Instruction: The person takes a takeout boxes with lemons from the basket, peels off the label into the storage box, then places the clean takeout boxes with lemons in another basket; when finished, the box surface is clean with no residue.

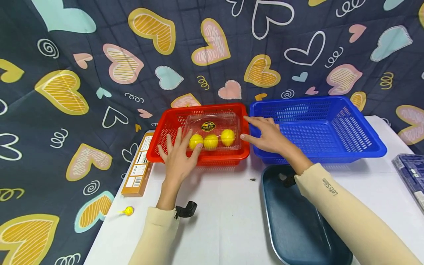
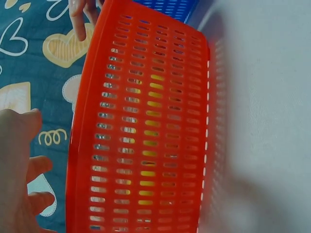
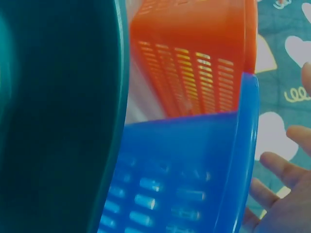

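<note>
A red plastic basket (image 1: 195, 159) stands at the back of the table. Inside it lies a clear lidded box (image 1: 212, 117) with a dark oval label, and three round yellow balls (image 1: 211, 141) show through the plastic. My left hand (image 1: 179, 158) is over the basket's front left, fingers spread and holding nothing. In the left wrist view its fingers (image 2: 40, 167) are apart from the red rim. Between the red basket and the blue basket (image 1: 318, 136) hovers my right hand (image 1: 266, 135), its fingers extended toward the red basket's right rim; nothing is in it.
A dark blue-green tray (image 1: 298, 221) lies under my right forearm. Left of the red basket is a long orange box (image 1: 137, 169), with a small yellow lollipop (image 1: 128, 211) in front of it. At the right edge sits a dark blue box (image 1: 412, 176). A heart-patterned cloth (image 1: 212, 79) hangs behind.
</note>
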Tool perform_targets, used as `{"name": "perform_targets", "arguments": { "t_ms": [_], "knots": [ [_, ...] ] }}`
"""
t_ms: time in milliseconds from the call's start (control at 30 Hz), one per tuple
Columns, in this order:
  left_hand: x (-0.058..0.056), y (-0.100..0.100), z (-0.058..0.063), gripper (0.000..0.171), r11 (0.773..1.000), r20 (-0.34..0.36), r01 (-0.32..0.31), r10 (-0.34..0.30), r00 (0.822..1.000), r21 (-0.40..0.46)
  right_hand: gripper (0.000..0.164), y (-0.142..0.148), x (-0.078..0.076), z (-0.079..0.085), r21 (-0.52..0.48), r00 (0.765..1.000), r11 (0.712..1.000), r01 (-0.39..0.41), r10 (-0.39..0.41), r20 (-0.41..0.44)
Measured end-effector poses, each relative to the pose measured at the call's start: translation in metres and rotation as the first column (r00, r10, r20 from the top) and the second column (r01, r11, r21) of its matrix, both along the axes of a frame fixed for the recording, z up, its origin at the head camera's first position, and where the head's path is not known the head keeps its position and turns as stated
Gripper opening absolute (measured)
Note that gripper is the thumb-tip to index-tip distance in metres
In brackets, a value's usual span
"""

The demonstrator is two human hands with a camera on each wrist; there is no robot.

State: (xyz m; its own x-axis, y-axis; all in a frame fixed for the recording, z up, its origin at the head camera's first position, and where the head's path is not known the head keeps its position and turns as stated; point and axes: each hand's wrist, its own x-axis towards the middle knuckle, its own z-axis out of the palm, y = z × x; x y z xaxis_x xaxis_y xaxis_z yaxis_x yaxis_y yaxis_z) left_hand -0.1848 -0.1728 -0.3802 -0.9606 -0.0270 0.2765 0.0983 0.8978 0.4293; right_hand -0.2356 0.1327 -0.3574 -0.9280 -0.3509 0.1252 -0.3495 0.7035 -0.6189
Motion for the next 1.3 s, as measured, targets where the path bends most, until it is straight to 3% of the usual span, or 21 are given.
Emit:
{"name": "perform_targets", "arguments": {
  "t_ms": [433, 667, 967, 1300],
  "knots": [
    [0.008, -0.026, -0.007, 0.063, 0.996, -0.004, -0.051, 0.051, 0.999, 0.069, 0.068, -0.020, -0.012, -0.001, 0.059, 0.997, 0.996, -0.061, 0.058, 0.052],
    [0.011, -0.045, -0.013, 0.058, 0.986, -0.064, -0.112, 0.120, 0.991, 0.122, 0.062, -0.030, -0.017, -0.003, 0.084, 0.997, 0.994, -0.065, 0.062, 0.037],
    [0.014, -0.069, -0.025, 0.049, 0.949, -0.122, -0.177, 0.214, 0.969, 0.260, 0.060, -0.039, -0.022, -0.003, 0.125, 0.998, 0.991, -0.045, 0.038, 0.055],
    [0.015, -0.082, -0.035, 0.039, 0.910, -0.141, -0.191, 0.258, 0.956, 0.368, 0.055, -0.042, -0.029, -0.004, 0.137, 0.998, 0.990, -0.042, 0.034, 0.058]
  ]
}}
